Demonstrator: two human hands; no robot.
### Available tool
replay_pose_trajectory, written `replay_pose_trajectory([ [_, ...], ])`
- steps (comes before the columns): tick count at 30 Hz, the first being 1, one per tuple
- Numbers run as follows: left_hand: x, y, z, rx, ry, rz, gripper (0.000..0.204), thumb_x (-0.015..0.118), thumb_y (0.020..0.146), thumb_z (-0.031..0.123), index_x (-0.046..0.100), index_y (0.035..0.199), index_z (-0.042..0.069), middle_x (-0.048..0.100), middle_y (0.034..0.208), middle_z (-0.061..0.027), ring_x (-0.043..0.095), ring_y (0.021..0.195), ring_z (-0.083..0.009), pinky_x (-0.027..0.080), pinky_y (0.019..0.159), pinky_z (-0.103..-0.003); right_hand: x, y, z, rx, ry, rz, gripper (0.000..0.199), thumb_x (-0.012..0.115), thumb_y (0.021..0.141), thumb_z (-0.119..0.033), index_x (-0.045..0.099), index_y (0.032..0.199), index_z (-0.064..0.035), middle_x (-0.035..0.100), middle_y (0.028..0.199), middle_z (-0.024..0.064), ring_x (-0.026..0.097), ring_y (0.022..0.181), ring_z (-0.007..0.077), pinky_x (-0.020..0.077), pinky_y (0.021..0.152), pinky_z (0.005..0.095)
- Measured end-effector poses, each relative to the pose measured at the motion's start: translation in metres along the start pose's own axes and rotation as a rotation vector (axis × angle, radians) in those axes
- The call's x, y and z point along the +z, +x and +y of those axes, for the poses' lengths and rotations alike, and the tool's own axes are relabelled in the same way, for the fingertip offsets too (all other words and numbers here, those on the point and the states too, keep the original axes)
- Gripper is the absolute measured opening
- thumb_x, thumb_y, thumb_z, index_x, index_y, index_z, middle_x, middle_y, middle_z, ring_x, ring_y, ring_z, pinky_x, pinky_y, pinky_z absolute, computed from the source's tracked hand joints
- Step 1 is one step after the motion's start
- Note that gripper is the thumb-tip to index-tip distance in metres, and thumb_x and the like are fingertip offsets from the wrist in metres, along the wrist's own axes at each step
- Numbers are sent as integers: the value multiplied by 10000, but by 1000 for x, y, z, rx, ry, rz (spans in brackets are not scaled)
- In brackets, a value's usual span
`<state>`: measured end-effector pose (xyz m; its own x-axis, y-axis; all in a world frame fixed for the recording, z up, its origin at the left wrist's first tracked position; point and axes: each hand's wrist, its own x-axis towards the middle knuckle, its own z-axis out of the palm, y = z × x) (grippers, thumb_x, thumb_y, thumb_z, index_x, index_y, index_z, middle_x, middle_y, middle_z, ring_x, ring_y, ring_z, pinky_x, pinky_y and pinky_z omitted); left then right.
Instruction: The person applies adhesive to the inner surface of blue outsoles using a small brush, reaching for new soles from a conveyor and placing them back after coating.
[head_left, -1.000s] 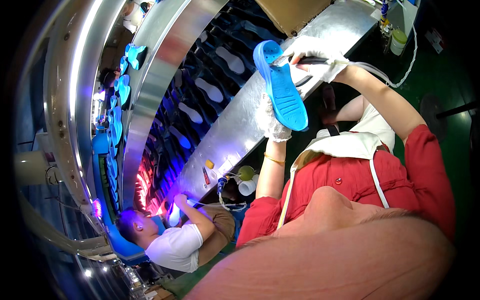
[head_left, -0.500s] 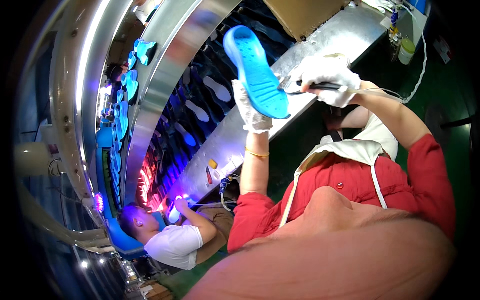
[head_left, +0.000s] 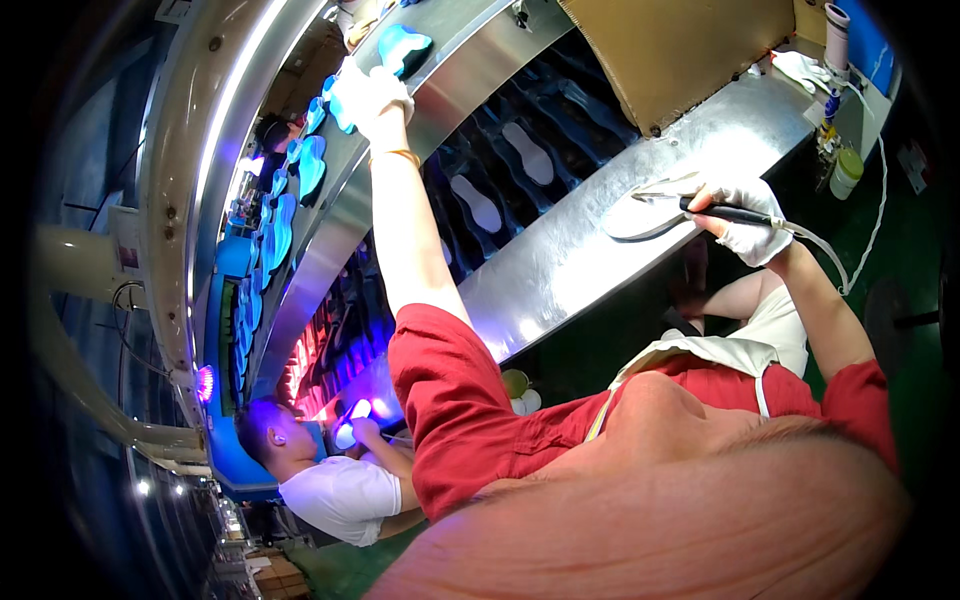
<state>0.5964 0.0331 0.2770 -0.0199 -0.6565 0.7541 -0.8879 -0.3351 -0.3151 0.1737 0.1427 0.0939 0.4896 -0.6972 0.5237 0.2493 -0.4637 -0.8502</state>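
Observation:
My left hand (head_left: pixel 378 103), in a white glove, reaches far out over the upper conveyor. It is closed on a blue shoe sole (head_left: pixel 343 112), mostly hidden behind the overexposed fingers. A separate blue shoe sole (head_left: pixel 402 48) lies just beyond it. My right hand (head_left: pixel 745 222), also gloved, is closed round a black-handled brush-like tool (head_left: pixel 735 213) with a pale hose at its rear. The tool's thin tip hangs over a pale sole-shaped piece (head_left: pixel 632 226) on the metal ledge; glare hides whether they touch.
Several blue soles (head_left: pixel 283 232) line the upper conveyor. Pale insoles (head_left: pixel 475 203) lie on the dark lower belt. A cardboard box (head_left: pixel 690 60) stands at the ledge's (head_left: pixel 560 255) far end, near a green-and-white container (head_left: pixel 846 172). A co-worker (head_left: pixel 340 495) sits at the lower left.
My left hand has carried the blue sole from above the ledge up and left to the conveyor. My right hand has moved slightly right and down with the tool, away from that sole.

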Motion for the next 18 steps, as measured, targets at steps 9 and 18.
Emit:
replay_pose_trajectory([
  [9,27,-21,-110,-16,169,-251,270,647,732,320,688,940,153,666,963,-93,645,870,-250,511,771,-332,34,15,5,-110,-129,-107,156,655,695,46,610,828,-21,641,900,114,604,767,188,475,686,288],
  [18,-96,-80,-50,56,-514,350,189,711,712,236,670,827,92,604,829,-102,550,767,-275,441,735,-373,45,-18,16,143,74,-85,188,618,752,87,594,876,-52,590,795,17,545,700,69,444,648,205],
])
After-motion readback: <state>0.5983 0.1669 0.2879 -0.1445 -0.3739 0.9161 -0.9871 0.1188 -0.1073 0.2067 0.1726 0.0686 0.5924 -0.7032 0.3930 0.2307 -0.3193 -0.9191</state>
